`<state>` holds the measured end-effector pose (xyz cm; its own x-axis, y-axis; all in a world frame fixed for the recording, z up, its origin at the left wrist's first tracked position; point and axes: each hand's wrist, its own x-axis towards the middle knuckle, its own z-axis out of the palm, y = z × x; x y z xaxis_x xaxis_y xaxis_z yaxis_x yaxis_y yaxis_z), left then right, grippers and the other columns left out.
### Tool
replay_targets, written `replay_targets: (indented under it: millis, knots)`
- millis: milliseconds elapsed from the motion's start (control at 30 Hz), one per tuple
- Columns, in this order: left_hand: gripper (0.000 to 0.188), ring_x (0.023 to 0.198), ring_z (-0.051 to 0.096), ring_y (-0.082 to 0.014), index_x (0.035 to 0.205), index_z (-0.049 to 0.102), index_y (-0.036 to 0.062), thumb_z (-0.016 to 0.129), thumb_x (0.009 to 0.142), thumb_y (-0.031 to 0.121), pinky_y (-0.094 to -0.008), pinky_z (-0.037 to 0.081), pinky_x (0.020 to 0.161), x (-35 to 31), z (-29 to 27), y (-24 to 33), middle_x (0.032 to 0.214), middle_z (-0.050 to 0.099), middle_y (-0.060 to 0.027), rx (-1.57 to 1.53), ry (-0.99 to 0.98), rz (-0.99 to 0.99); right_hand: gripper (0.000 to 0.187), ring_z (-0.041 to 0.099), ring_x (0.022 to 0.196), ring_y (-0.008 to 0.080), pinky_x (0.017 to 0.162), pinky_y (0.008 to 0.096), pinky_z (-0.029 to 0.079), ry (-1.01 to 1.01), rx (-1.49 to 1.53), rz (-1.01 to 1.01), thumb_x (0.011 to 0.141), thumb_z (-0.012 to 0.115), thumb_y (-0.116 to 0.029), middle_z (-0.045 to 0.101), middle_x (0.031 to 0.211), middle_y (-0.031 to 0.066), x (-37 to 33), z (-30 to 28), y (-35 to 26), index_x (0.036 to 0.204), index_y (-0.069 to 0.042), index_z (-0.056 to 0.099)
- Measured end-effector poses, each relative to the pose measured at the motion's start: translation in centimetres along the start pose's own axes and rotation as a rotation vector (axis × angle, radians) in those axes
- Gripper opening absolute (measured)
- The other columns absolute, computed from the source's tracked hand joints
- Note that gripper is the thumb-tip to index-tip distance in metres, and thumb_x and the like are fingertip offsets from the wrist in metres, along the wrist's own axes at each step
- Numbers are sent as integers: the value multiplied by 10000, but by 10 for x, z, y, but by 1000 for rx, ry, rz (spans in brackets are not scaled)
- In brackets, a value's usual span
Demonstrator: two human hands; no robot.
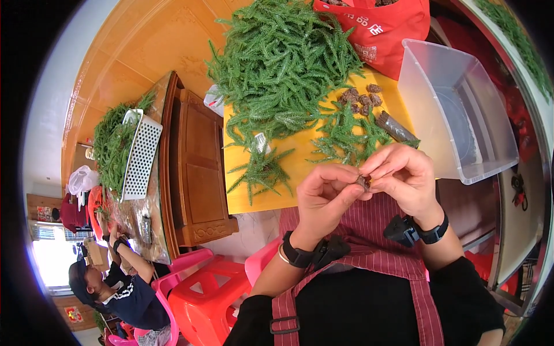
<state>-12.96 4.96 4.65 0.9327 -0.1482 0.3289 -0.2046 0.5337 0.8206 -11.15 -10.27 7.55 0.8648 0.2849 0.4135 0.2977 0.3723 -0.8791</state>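
Head: hands (324,199) (411,176) pinched around brown piece (363,183)

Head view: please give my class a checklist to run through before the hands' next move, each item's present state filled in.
1. Left hand gripping the small brown piece: ok.
2. Right hand up close to that piece: ok.
3. Right hand's own hold on it: cannot tell, contact partly hidden.
4. Brown cone-like clumps on the yellow tabletop: ok.
5. Green sprigs in tidy order: not ok, most heaped loosely.
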Motion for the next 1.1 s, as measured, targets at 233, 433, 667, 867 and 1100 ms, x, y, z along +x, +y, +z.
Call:
replay_targets:
  millis: [233,433,667,867,1100]
  knots:
    - [143,804,607,-197,915,482,-26,530,799,-95,-303,539,702,-1,1,0,939,559,-159,-68,-28,12,202,580,798,174,619,258,514,54,279,176,723,642,17,582,902,147,1,0,1,868,-8,504]
    - [139,809,606,-197,914,478,-21,529,805,-88,-300,528,707,0,1,2,953,567,-166,-46,-49,35,281,573,809,152,649,265,502,-1,279,267,737,638,5,581,968,126,3,-8,6,1002,22,545]
    - [203,822,609,-175,998,482,-42,543,807,-73,-282,512,721,-3,2,5,934,579,-134,34,-39,-22,180,567,748,157,622,263,521,-145,63,100,718,647,28,539,855,96,7,-16,4,891,39,597]
    - [219,827,609,-174,1030,497,-49,534,815,-68,-266,508,719,-4,1,4,933,585,-130,67,-50,-37,171,568,751,158,613,264,521,-148,127,113,706,645,56,545,852,99,7,-17,5,867,43,588]
    - [211,798,626,-245,993,490,-41,574,828,60,-316,550,680,-3,5,5,938,577,-153,10,-1,-83,107,557,797,153,690,251,459,-159,111,63,787,586,7,560,883,93,6,-22,9,892,27,593]
